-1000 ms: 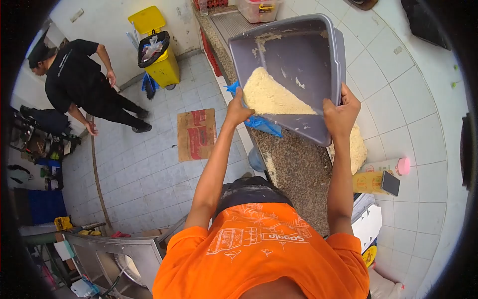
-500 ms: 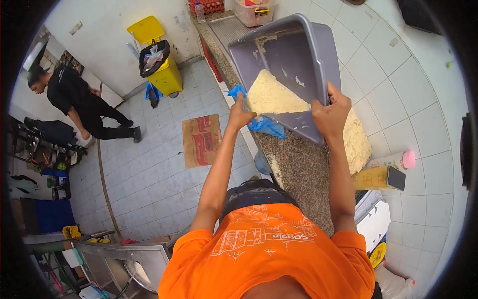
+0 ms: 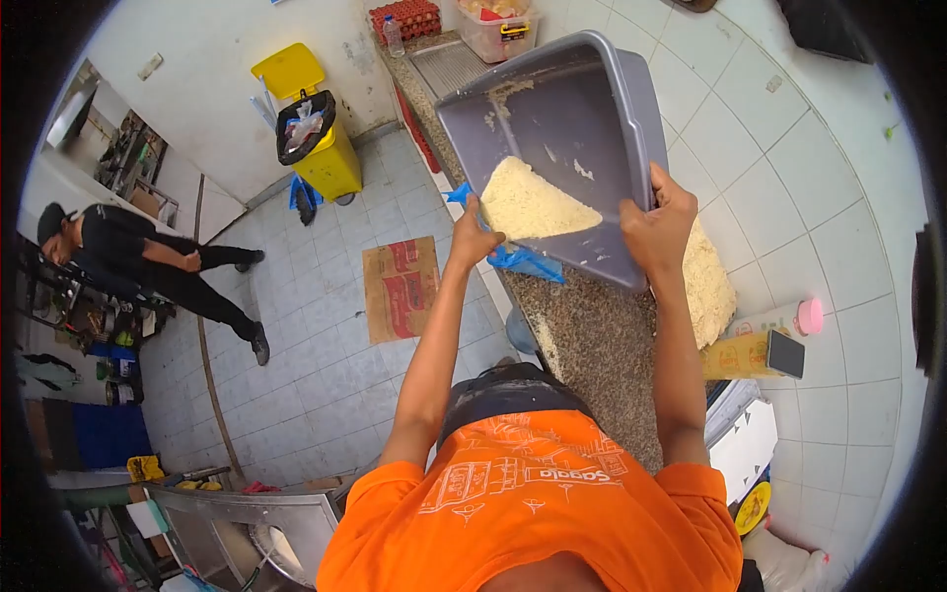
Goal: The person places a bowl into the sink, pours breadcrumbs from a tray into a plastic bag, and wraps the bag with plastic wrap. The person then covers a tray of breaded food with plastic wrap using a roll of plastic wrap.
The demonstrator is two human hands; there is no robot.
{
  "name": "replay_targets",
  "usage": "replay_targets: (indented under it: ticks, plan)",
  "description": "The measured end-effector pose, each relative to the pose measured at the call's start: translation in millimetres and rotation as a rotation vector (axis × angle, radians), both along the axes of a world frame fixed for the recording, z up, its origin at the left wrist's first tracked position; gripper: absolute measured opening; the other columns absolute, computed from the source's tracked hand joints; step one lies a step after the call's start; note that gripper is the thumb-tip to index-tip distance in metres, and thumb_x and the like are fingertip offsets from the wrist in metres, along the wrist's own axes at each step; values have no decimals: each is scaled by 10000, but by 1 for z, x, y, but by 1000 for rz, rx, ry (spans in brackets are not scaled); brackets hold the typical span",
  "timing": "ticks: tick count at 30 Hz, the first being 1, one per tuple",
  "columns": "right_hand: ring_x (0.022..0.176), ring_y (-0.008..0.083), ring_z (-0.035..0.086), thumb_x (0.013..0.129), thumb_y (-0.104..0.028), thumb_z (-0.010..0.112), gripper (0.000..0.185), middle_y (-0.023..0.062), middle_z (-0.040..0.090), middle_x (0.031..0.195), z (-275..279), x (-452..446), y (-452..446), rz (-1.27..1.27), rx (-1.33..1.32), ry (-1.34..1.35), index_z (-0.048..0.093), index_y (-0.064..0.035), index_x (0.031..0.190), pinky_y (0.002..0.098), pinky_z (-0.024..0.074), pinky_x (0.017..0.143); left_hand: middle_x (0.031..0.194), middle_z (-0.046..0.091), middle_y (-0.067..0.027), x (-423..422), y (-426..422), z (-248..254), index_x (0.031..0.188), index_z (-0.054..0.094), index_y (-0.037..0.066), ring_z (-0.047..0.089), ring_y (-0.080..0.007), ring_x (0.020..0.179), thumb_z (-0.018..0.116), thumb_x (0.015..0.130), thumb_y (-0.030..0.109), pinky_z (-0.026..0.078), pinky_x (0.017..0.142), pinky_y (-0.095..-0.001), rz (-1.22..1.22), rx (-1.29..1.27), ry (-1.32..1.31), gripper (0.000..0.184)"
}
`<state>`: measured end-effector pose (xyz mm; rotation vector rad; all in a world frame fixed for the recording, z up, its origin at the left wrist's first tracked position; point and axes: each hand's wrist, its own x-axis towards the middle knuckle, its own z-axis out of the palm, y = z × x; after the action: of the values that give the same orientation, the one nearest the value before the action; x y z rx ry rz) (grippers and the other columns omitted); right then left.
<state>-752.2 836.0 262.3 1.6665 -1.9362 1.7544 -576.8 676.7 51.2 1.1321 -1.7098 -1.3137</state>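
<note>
A grey plastic tub (image 3: 582, 118) is tilted over the granite counter (image 3: 602, 345), with pale yellow crumbly powder (image 3: 538, 202) gathered in its lower corner. My right hand (image 3: 659, 225) grips the tub's near right rim. At the tub's lower left corner my left hand (image 3: 473, 235) is closed around the edge of a blue plastic bag (image 3: 528, 262), which lies against and below the tub's rim. The bag's inside is hidden. Behind my right forearm a larger pale doughy mass (image 3: 708, 291) rests on the counter.
A person in black (image 3: 128, 252) is at the left. Flattened cardboard (image 3: 401, 289) lies on the floor near a yellow bin (image 3: 330, 166). Bottles and a phone (image 3: 785, 354) are at the right; a clear box (image 3: 496, 35) and egg trays (image 3: 404, 20) stand at the counter's far end.
The powder has slid lower in the tub's corner, and its heap looks smaller. Both hands keep their hold. The other person has moved and now faces another way at the left.
</note>
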Motion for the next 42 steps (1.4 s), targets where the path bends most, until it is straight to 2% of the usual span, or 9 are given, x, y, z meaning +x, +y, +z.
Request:
replay_targets:
  ticks: [11,14,19,24,30,31,33,37,42]
  plan:
    - [484,76,421,645,15,541,393,20,452,539,-5,-6,-1,-27,18,42,704,-35,999,233,366,492,847,669,-176,4,0,6,1479,156,-93,628,-183,518,706,658,-19,507,434,-300,-3,62,17,990]
    - [483,87,418,644,13,539,363,39,445,543,-8,1,-3,28,-75,78,695,-32,969,237,370,492,846,667,-173,0,-2,2,1476,169,-94,632,-189,532,704,660,-23,509,435,-307,1,20,47,978]
    - [501,82,433,644,12,538,343,44,461,559,2,0,2,-11,21,119,684,-26,952,230,380,505,873,677,-179,2,-3,-2,1478,164,-93,637,-190,547,702,667,-24,515,441,-307,-4,24,9,976]
    - [514,65,431,646,17,543,327,40,464,566,5,4,-2,60,-102,67,679,-15,941,228,376,505,1008,669,-217,2,-4,0,1477,149,-99,640,-188,554,703,667,-25,511,439,-304,6,36,3,985]
    - [514,74,437,641,23,547,337,39,464,575,7,-2,1,27,2,49,682,-7,948,231,383,511,1133,636,-240,2,-3,1,1475,149,-105,652,-189,584,704,666,-27,510,438,-301,3,58,7,985]
    - [509,77,435,639,25,546,336,38,458,572,8,-2,1,68,-9,61,681,-8,944,232,378,508,1133,636,-240,3,-3,3,1475,149,-105,652,-189,584,704,666,-27,510,438,-301,9,56,8,985]
    - [504,81,432,636,27,544,335,37,452,568,10,-3,0,106,-21,70,680,-8,940,233,373,504,907,665,-180,3,-2,6,1493,131,-79,606,-166,557,679,680,-53,482,459,-293,3,65,11,981]
    - [496,89,430,628,20,544,319,44,449,562,7,-6,-2,46,-20,84,672,-11,919,240,373,500,894,664,-174,3,0,6,1497,142,-66,602,-167,549,674,678,-54,482,458,-294,28,60,8,977]
    - [483,101,424,632,11,551,298,58,446,563,10,-3,-1,95,-27,115,668,-15,905,251,380,497,997,667,-211,1,-2,7,1469,173,-109,643,-189,551,698,664,-37,509,440,-296,11,69,0,964]
